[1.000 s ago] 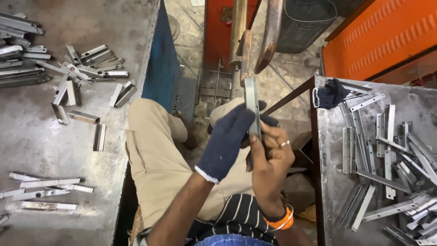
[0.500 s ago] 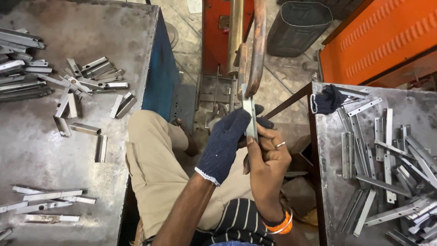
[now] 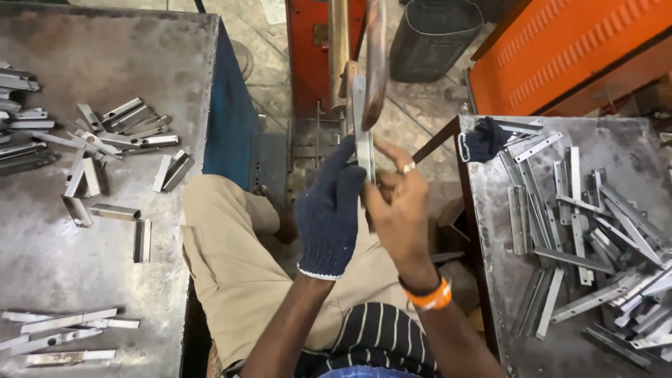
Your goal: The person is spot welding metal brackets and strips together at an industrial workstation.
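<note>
1. Presently both hands hold one flat metal strip (image 3: 363,133) upright between the knees, its top end set against the curved rusty arm (image 3: 375,63) of the red machine (image 3: 308,49) in front.
2. Left hand (image 3: 327,210), in a dark knit glove, lies along the strip's left side; fingers pressed together and pointing up, steadying it.
3. Right hand (image 3: 400,210), bare with a ring and an orange wristband (image 3: 430,297), pinches the strip's lower part from the right, thumb and forefinger closed on the edge.
4. Judgement: the step in hand looks like lining the strip up at the machine's contact point. Any next move would call for keeping it upright and steady, fingers clear of the tip.
5. Both forearms rise from the lap, wrists bent inward, hands touching around the strip.
6. Left tabletop (image 3: 63,266) carries short metal channel pieces (image 3: 115,210); right tabletop (image 3: 490,280) carries a heap of long strips (image 3: 595,231) and a spare dark glove (image 3: 483,140).
</note>
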